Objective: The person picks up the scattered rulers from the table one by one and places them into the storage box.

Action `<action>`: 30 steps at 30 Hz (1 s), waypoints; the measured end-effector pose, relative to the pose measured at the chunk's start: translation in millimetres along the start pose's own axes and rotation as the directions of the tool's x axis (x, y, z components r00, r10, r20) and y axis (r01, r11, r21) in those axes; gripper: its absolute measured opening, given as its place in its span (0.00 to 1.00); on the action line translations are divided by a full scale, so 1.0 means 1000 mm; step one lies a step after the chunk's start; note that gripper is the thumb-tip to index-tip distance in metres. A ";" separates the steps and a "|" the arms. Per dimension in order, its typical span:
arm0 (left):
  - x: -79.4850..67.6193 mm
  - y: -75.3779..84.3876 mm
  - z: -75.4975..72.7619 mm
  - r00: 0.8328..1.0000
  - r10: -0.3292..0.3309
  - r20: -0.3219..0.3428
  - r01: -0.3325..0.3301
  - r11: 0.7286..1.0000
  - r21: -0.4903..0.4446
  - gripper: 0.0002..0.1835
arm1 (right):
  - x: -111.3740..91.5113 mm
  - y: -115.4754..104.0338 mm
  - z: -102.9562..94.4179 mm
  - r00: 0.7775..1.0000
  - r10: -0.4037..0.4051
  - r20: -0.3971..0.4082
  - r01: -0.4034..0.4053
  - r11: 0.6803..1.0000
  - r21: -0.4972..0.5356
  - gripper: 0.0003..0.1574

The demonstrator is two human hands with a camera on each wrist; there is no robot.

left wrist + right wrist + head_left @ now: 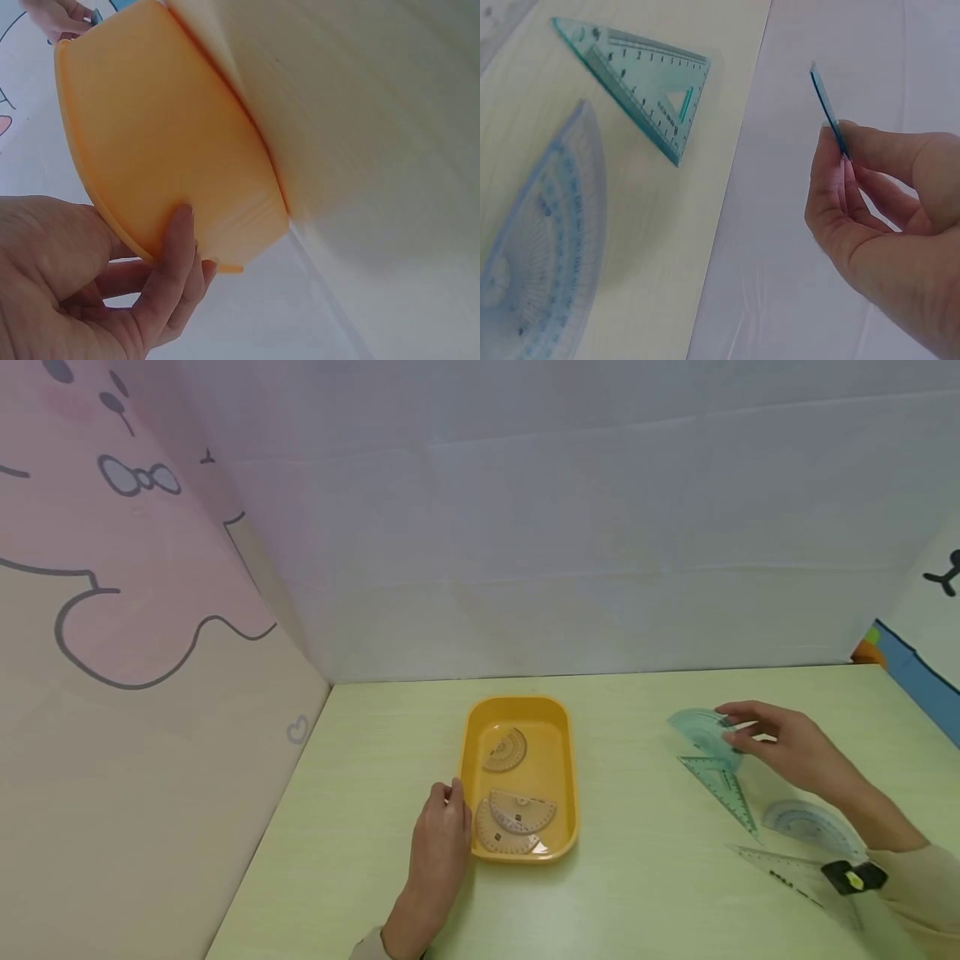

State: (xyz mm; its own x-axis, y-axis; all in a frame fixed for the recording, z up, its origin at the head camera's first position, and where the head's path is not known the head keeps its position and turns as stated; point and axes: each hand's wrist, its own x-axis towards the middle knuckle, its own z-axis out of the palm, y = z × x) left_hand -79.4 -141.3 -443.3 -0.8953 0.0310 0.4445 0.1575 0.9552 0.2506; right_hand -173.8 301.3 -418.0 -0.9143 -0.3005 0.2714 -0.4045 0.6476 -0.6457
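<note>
My right hand pinches a green see-through protractor between thumb and fingers, above the table at the right. In the right wrist view this protractor shows edge-on. Below it lies a green set square, and nearer my forearm a clear bluish protractor. A yellow tray stands mid-table with three clear protractors inside, one small protractor at the back and two overlapping at the front. My left hand grips the tray's left rim, its fingers against the outer wall.
A clear set square lies at the front right, partly under the right wrist's strap. White cloth hangs behind the pale green table. A cartoon-printed wall borders the left side, with another printed panel at the right.
</note>
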 end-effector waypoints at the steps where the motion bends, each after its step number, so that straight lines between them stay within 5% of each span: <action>1: 0.000 0.000 0.000 1.000 -0.004 0.004 0.004 1.000 -0.002 0.18 | 0.001 -0.002 0.001 1.000 -0.003 0.001 0.003 1.000 0.006 0.23; 30: 0.000 0.002 -0.002 0.998 -0.037 0.060 0.039 0.999 -0.026 0.20 | 0.029 -0.043 0.024 0.999 -0.020 0.041 0.015 0.994 0.110 0.23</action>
State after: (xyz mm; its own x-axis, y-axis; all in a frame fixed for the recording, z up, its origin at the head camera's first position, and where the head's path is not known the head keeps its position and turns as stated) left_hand -78.1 -140.2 -441.1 -0.9239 0.0128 0.3824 0.1333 0.9476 0.2903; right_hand -182.2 248.2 -399.9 -0.9048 -0.3413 0.2547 -0.4137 0.5623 -0.7160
